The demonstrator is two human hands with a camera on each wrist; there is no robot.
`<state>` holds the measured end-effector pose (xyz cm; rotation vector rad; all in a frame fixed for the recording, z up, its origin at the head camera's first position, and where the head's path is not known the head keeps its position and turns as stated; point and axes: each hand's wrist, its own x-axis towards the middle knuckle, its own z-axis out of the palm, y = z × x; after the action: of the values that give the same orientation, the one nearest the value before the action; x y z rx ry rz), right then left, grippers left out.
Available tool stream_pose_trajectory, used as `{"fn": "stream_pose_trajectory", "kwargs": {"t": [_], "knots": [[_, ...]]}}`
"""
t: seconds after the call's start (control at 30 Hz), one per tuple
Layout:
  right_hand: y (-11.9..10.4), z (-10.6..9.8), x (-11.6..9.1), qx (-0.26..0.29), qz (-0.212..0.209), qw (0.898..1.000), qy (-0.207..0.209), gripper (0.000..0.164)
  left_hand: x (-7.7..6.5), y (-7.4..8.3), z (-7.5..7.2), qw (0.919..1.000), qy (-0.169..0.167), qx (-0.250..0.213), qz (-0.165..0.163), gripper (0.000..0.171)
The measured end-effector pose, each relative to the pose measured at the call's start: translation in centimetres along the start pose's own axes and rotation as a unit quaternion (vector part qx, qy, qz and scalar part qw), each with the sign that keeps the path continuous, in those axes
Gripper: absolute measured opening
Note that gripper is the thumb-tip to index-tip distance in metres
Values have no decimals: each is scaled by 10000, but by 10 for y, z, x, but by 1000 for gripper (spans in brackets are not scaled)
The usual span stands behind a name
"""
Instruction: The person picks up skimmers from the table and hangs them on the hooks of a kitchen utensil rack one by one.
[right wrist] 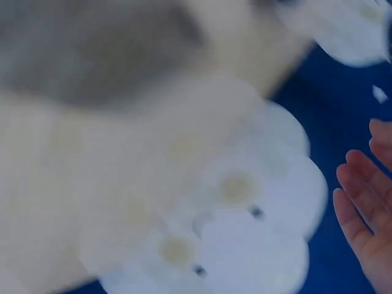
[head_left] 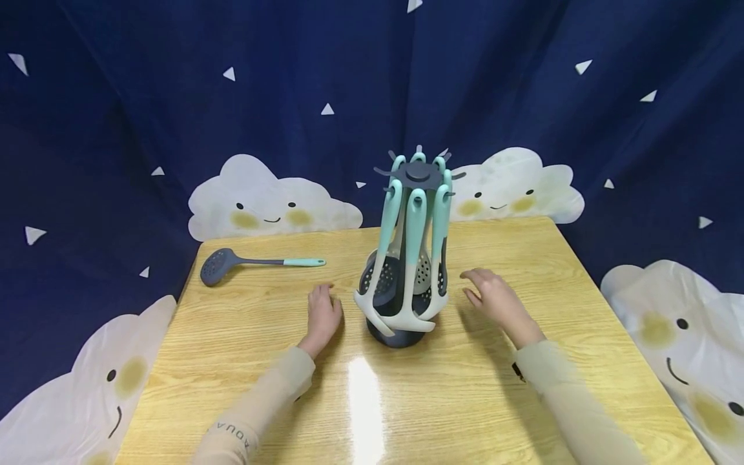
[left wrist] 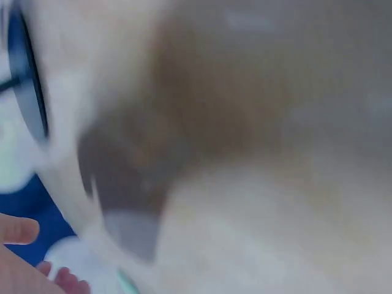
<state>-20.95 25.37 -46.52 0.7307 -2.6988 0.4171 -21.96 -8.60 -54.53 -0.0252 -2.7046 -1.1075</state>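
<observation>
A dark utensil stand (head_left: 418,174) rises from the middle of the table, hung all round with mint-handled kitchen utensils. Pale hooked heads (head_left: 407,321) and perforated dark and grey heads (head_left: 385,281) dangle near its base. Left of the stand, my left hand (head_left: 323,316) hovers over or rests on the wood, fingers loosely bent, holding nothing. My right hand (head_left: 496,298) is to the right of the stand, apart from it, with relaxed fingers and nothing in them. A slotted skimmer (head_left: 261,261) with a mint handle lies at the far left, beyond the left hand.
The wooden table (head_left: 221,361) ends at a back edge just behind the skimmer. Behind it hangs a dark blue curtain (head_left: 279,84) with white triangles and smiling clouds. A bright light reflection lies on the table's front middle.
</observation>
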Motion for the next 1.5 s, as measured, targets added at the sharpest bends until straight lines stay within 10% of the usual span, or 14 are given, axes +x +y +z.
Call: {"fn": "stream_pose_trajectory", "kwargs": {"t": [0.3,0.5,0.97,1.5], "knots": [[-18,-83,27,-158,-294,9809,1914,26,57,-32,-38,9755,278,1882,1105,42],[-44,-119,42,-197,-618,9675,2445,28,79,-46,-47,9524,-66,2613,1566,48],[-94,-168,75,-296,-1234,9485,2901,29,99,-47,-55,9293,-1579,3253,753,50],[-108,-172,99,-282,-1333,9434,3023,19,98,-54,-50,9053,-2004,3713,489,54]]}}
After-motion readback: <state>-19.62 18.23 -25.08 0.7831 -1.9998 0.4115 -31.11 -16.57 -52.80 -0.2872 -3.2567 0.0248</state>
